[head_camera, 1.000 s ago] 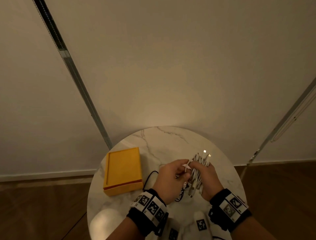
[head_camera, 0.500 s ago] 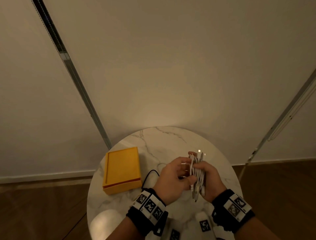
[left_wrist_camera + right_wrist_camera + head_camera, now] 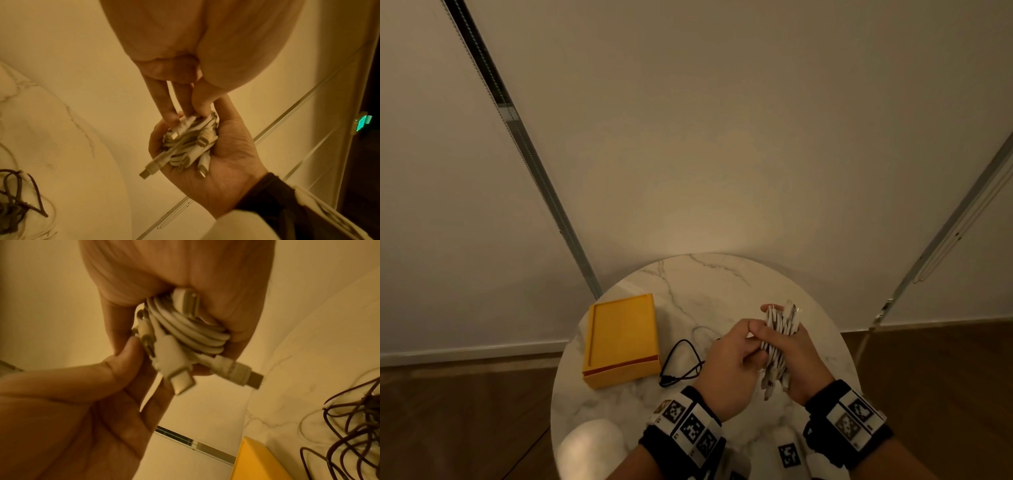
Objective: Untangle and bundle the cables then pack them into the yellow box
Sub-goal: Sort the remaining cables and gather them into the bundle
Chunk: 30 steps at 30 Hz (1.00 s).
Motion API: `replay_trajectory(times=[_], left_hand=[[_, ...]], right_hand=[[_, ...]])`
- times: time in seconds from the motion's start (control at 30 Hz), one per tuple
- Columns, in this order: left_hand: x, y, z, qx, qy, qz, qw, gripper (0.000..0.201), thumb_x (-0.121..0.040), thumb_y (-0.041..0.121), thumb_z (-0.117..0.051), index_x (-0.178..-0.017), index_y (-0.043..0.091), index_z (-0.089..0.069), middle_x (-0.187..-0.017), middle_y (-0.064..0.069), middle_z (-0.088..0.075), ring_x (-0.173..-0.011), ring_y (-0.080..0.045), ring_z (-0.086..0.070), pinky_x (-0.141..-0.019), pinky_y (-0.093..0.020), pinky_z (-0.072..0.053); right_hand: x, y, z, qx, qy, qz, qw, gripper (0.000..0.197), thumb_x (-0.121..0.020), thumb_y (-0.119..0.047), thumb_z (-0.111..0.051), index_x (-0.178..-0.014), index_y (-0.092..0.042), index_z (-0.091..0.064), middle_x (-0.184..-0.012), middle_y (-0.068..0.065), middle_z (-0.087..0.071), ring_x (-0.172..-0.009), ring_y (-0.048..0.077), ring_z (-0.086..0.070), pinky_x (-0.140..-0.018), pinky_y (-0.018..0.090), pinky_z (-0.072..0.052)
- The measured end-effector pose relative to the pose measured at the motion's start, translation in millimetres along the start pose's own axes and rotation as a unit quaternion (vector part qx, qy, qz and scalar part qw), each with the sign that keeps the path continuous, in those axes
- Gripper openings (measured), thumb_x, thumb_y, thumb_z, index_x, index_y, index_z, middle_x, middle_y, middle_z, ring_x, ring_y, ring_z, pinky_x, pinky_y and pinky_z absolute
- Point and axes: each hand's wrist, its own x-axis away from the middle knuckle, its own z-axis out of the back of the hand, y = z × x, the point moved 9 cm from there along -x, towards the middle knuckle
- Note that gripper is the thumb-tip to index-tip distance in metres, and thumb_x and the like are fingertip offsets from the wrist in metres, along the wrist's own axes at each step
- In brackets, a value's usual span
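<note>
moved: we are tightening the white cable coil (image 3: 779,337), left hand (image 3: 729,368) closing in.
grip: right hand (image 3: 799,363) cupping it, left fingertips (image 3: 171,116) pinching.
handling: light, springy; hold mid-coil.

table (image 3: 722,284): round, white marble, under the hands | wall (image 3: 722,137): plain cream, beyond the hands | rails (image 3: 527,161): two metal strips slanting up the wall, left and right of the hands | floor (image 3: 448,411): dark wood | light: dim, warm
</note>
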Motion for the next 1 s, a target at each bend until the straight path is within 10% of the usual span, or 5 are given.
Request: replay_trajectory(times=[0.17, 0.4, 0.63, 0.9, 1.0], left_hand=[[-2.0, -1.0, 1.1, 0.009, 0.007, 0.009, 1.0, 0.027, -0.094, 0.039, -0.047, -0.109, 0.018, -0.056, -0.101, -0.014, -0.07, -0.097, -0.036, -0.067, -0.085, -0.059, -0.053], [-15.1, -10.9, 1.6, -0.043, 0.024, 0.018, 0.999, 0.018, -0.092, 0.026, -0.05, -0.103, 0.013, -0.057, -0.099, -0.002, -0.07, -0.093, -0.015, -0.067, -0.083, -0.048, -0.055], [-20.6, -1.9, -3.2, 0.04, 0.027, -0.005, 0.999, 0.022, -0.094, 0.007, -0.061, -0.113, 0.006, -0.07, -0.11, -0.002, -0.076, -0.105, -0.012, -0.071, -0.095, -0.037, -0.056], [-17.6, 2.2, -8.2, -0.202, 0.081, -0.073, 0.973, 0.017, -0.089, 0.029, -0.064, -0.101, 0.032, -0.075, -0.123, 0.018, -0.053, -0.116, -0.006, -0.039, -0.098, -0.016, -0.03], [-15.6, 5.4, -21.2, -0.176, 0.041, -0.091, 0.979, 0.029, -0.087, 0.022, -0.066, -0.114, 0.031, -0.071, -0.122, 0.016, -0.06, -0.117, -0.004, -0.045, -0.1, -0.016, -0.035]], right_hand=[[2.2, -2.5, -6.7, -0.03, -0.046, 0.003, 0.998, 0.068, -0.038, -0.041, -0.102, -0.09, -0.013, -0.07, -0.078, 0.012, -0.068, -0.075, 0.026, -0.07, -0.064, 0.035, -0.059], [1.9, -3.4, -10.5, -0.019, -0.041, 0.023, 0.999, 0.014, -0.073, -0.025, -0.082, -0.075, -0.016, -0.071, -0.078, 0.013, -0.068, -0.08, 0.03, -0.068, -0.076, 0.041, -0.056], [-7.1, -1.0, 5.9, 0.008, -0.034, 0.018, 0.999, 0.088, -0.038, -0.049, -0.101, -0.105, -0.006, -0.063, -0.084, 0.015, -0.068, -0.083, 0.031, -0.069, -0.077, 0.042, -0.057], [-9.1, -6.2, 18.3, -0.09, 0.0, 0.0, 0.996, 0.041, -0.072, -0.008, -0.081, -0.106, -0.011, -0.058, -0.088, 0.016, -0.063, -0.079, 0.026, -0.067, -0.066, 0.039, -0.059], [-12.2, -3.3, 21.8, -0.123, 0.014, -0.009, 0.992, 0.058, -0.058, -0.017, -0.093, -0.105, -0.014, -0.06, -0.087, 0.012, -0.067, -0.076, 0.023, -0.069, -0.061, 0.034, -0.06]])
